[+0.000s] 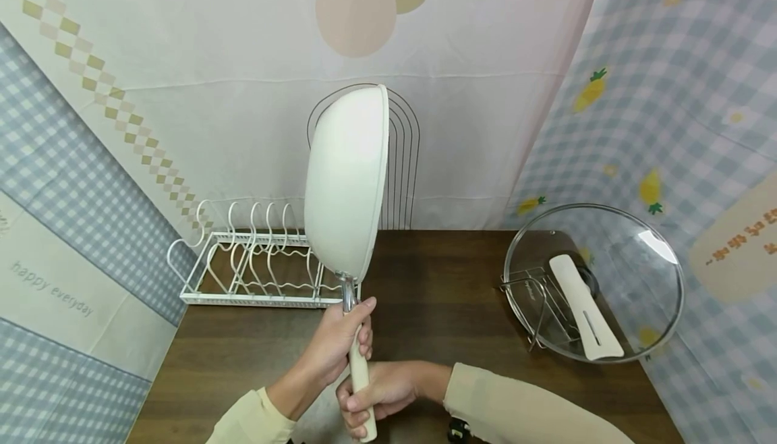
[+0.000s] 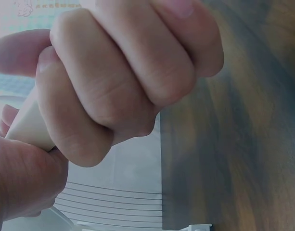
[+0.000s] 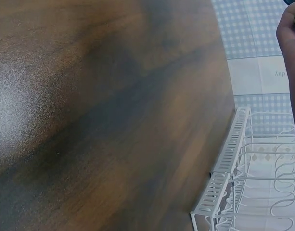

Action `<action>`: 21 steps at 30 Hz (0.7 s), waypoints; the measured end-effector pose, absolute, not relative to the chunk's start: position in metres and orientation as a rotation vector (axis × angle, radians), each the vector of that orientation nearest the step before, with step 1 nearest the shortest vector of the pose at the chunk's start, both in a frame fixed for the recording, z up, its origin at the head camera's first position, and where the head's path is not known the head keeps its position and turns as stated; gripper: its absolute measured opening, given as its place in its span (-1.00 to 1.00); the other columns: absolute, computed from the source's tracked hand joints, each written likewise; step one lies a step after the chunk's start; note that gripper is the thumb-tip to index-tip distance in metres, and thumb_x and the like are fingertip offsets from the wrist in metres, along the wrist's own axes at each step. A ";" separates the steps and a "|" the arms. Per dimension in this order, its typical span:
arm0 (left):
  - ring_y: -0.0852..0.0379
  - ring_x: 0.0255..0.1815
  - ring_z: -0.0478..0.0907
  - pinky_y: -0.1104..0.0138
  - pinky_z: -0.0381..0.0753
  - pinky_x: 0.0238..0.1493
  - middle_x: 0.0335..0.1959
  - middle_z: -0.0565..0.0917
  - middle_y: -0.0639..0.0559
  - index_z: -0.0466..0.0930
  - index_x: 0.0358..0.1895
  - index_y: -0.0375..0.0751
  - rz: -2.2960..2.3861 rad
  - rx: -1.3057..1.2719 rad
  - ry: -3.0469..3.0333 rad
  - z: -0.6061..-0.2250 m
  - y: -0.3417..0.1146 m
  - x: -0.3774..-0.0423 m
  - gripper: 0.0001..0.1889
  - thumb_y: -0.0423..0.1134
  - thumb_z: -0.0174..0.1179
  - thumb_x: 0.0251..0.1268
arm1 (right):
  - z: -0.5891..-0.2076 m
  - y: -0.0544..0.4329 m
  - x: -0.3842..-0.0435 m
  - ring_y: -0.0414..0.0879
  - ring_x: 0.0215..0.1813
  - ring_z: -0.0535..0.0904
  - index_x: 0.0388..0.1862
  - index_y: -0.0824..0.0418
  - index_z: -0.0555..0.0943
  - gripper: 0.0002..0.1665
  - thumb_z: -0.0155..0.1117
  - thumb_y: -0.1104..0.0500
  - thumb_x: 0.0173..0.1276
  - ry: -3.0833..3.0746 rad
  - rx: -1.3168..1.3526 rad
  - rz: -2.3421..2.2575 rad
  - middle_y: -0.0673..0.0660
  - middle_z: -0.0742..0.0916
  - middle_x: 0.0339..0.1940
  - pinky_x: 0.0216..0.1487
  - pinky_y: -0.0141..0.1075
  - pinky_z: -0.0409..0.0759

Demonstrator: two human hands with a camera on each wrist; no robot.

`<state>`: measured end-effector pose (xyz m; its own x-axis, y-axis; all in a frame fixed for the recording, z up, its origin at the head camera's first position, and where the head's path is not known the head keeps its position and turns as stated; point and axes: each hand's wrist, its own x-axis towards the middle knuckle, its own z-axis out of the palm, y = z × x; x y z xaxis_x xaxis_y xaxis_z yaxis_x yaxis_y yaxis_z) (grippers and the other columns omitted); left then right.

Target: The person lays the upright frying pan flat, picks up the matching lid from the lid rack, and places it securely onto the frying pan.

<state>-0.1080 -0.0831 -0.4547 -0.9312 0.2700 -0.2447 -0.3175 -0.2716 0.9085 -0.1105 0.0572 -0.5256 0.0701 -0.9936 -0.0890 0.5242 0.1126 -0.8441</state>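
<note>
A white frying pan is held up on edge in the head view, its round body at the top and its handle pointing down. My left hand grips the handle's upper part, near the metal neck. Lower down, close to the handle's end, my right hand has its fingers wrapped round it. In the left wrist view, curled fingers close over the pale handle. The pan's inside faces right and is hidden.
Behind the pan at left stands a white wire dish rack with upright loops. At right, a glass lid leans in a wire stand, with a cream slotted piece across it. Patterned cloths hang around the wooden table.
</note>
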 end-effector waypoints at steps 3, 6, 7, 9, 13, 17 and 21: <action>0.21 -0.77 0.33 0.36 0.46 -0.58 -0.81 0.37 0.12 0.31 -0.70 -0.12 2.245 -0.052 1.616 -0.453 -0.081 -0.108 -0.45 -0.05 0.14 0.57 | -0.523 0.059 -0.111 -0.22 -0.35 0.48 -0.42 -0.02 0.35 -0.49 0.26 -0.36 0.27 0.827 -0.754 -1.314 -0.15 0.46 -0.55 -0.04 -0.34 0.50; 0.21 -0.76 0.33 0.36 0.47 -0.58 -0.81 0.37 0.12 0.30 -0.69 -0.13 2.238 -0.047 1.618 -0.452 -0.080 -0.108 -0.45 -0.03 0.15 0.56 | -0.520 0.061 -0.111 -0.24 -0.35 0.49 -0.43 -0.02 0.34 -0.47 0.25 -0.38 0.26 0.848 -0.766 -1.307 -0.16 0.46 -0.55 -0.03 -0.35 0.51; 0.21 -0.76 0.33 0.36 0.47 -0.57 -0.81 0.36 0.12 0.30 -0.69 -0.13 2.233 -0.043 1.619 -0.452 -0.080 -0.109 -0.45 -0.03 0.15 0.56 | -0.520 0.062 -0.110 -0.25 -0.34 0.50 -0.43 -0.02 0.34 -0.47 0.25 -0.39 0.26 0.854 -0.768 -1.304 -0.17 0.46 -0.55 -0.03 -0.35 0.51; 0.21 -0.76 0.33 0.35 0.47 -0.57 -0.81 0.36 0.13 0.30 -0.67 -0.13 2.227 -0.041 1.616 -0.452 -0.079 -0.109 -0.46 -0.03 0.15 0.56 | -0.518 0.063 -0.110 -0.26 -0.33 0.50 -0.44 -0.02 0.33 -0.46 0.25 -0.40 0.25 0.865 -0.770 -1.301 -0.17 0.46 -0.55 -0.03 -0.35 0.52; 0.21 -0.76 0.33 0.35 0.48 -0.56 -0.81 0.35 0.14 0.30 -0.65 -0.12 2.215 -0.038 1.609 -0.452 -0.076 -0.109 -0.48 -0.03 0.15 0.55 | -0.518 0.066 -0.109 -0.27 -0.32 0.51 -0.45 -0.03 0.32 -0.45 0.25 -0.42 0.24 0.881 -0.766 -1.299 -0.18 0.47 -0.54 -0.04 -0.36 0.53; 0.22 -0.77 0.32 0.36 0.47 -0.58 -0.81 0.35 0.15 0.29 -0.63 -0.11 2.216 -0.036 1.600 -0.452 -0.073 -0.111 -0.50 -0.04 0.15 0.55 | -0.520 0.068 -0.109 -0.27 -0.32 0.50 -0.44 -0.04 0.32 -0.45 0.25 -0.42 0.24 0.894 -0.764 -1.310 -0.19 0.48 -0.54 -0.04 -0.36 0.54; 0.23 -0.78 0.31 0.37 0.46 -0.61 -0.81 0.34 0.16 0.29 -0.60 -0.11 2.225 -0.031 1.572 -0.451 -0.069 -0.112 -0.53 -0.06 0.15 0.54 | -0.522 0.071 -0.109 -0.26 -0.31 0.49 -0.41 0.01 0.30 -0.43 0.25 -0.40 0.25 0.902 -0.768 -1.327 -0.17 0.47 -0.53 -0.06 -0.36 0.54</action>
